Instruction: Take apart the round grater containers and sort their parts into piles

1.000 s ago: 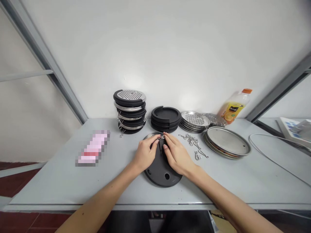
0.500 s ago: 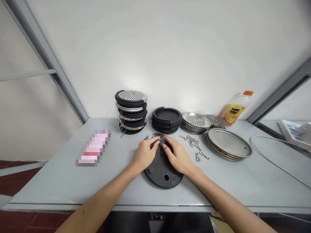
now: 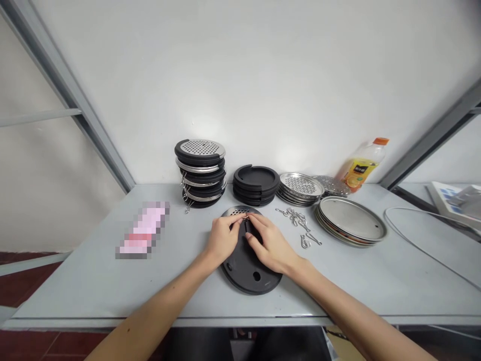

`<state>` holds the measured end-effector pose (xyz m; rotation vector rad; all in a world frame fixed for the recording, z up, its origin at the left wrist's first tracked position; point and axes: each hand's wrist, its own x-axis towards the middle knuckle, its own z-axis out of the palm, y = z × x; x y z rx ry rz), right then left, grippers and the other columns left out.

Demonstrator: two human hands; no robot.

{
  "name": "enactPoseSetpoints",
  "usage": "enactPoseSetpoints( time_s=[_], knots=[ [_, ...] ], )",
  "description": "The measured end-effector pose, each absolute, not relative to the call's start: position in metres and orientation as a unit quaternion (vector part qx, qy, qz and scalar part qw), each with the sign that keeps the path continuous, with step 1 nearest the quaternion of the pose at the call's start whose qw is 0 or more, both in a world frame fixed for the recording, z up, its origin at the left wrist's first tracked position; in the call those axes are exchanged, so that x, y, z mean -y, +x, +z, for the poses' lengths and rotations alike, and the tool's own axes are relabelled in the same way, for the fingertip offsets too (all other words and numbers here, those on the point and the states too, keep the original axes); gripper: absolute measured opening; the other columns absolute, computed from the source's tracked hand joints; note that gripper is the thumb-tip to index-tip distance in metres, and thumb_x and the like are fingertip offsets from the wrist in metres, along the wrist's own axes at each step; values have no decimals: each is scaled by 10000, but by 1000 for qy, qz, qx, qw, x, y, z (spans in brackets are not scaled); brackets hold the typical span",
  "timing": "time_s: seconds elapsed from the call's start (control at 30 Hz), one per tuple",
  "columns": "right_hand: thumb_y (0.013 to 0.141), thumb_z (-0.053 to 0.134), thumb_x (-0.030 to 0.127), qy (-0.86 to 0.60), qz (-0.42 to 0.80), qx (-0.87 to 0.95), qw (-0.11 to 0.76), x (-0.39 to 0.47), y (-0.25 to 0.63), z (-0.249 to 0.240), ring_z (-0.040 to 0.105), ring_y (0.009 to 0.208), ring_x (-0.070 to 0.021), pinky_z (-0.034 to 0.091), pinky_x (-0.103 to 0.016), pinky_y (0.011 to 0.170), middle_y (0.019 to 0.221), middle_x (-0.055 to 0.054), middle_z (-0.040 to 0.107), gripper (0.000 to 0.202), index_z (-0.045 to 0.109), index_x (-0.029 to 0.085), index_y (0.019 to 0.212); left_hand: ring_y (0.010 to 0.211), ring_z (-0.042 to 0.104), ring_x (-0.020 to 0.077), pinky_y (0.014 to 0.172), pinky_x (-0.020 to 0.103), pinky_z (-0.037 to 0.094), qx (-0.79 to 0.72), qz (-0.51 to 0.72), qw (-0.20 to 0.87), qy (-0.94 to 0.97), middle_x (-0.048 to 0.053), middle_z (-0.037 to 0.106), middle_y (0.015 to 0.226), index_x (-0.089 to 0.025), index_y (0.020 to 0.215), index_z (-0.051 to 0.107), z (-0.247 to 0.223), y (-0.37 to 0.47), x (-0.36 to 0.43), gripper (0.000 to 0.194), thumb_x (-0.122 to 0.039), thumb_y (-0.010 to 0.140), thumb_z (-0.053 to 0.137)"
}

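A black round disc [image 3: 244, 277] with two holes lies near the table's front edge, overlapping a perforated metal plate [image 3: 236, 212] at its far side. My left hand [image 3: 224, 237] is closed at the disc's upper left, its fingertips pinching a small metal clip. From the right, my right hand [image 3: 267, 241] meets it there, fingers bent and pressed on the same clip, its thumb over the disc. The fingertips mostly hide the clip. Several loose metal clips [image 3: 296, 218] lie right of my right hand.
Behind stand a tall stack of assembled discs [image 3: 203, 173], black rings [image 3: 256, 185], perforated plates [image 3: 300, 186] and flat metal lids [image 3: 351, 220]. An orange-capped bottle [image 3: 361, 168] is at the back right, a cable [image 3: 417, 248] at the right. A blurred pink item [image 3: 143, 230] lies left.
Both hands' fingertips have come closer together over the clip, and more of the perforated plate shows. The whole view has shifted slightly.
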<state>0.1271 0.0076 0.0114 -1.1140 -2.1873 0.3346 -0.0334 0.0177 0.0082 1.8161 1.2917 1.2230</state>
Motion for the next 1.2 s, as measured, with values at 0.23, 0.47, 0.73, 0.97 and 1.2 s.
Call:
enactPoseSetpoints(
  time_s=[0.23,0.47,0.73,0.97,1.2],
  knots=[
    [909,456,308,-473,158,782,374,-10,127,9,551,1205,-281,429,-478,1038,1288,-167,595,390,588,122,1225,990,691,241,940,420,530,-492,486,290,662,62,737,1050,-205,1014,732,8,-30,-19,249,-171,871,532],
    [906,476,276,-465,176,762,415,-14,130,9,630,1080,-249,484,-424,962,1176,-114,675,330,628,170,1180,1090,641,211,1016,401,472,-458,497,271,685,59,701,1147,-211,1049,722,10,-30,-18,259,-186,894,516],
    [899,535,330,-451,237,715,480,-15,133,12,675,992,-235,509,-383,916,1065,-58,729,239,715,223,1014,1159,594,224,990,339,469,-419,541,356,637,98,626,1270,-190,1218,616,20,-31,-13,370,-387,917,526],
    [887,533,381,-508,244,662,495,-19,135,12,692,844,-238,531,-365,781,970,-69,746,282,709,186,988,970,673,223,867,371,515,-354,572,517,530,131,542,1358,-215,1324,460,27,-35,-11,631,-649,921,241],
    [892,528,410,-494,240,639,539,-22,139,12,682,821,-228,522,-343,748,944,-65,742,301,703,182,979,1179,587,305,989,438,448,-296,591,562,497,162,507,1384,-192,1357,401,41,-45,-19,751,-718,873,171]
  ],
)
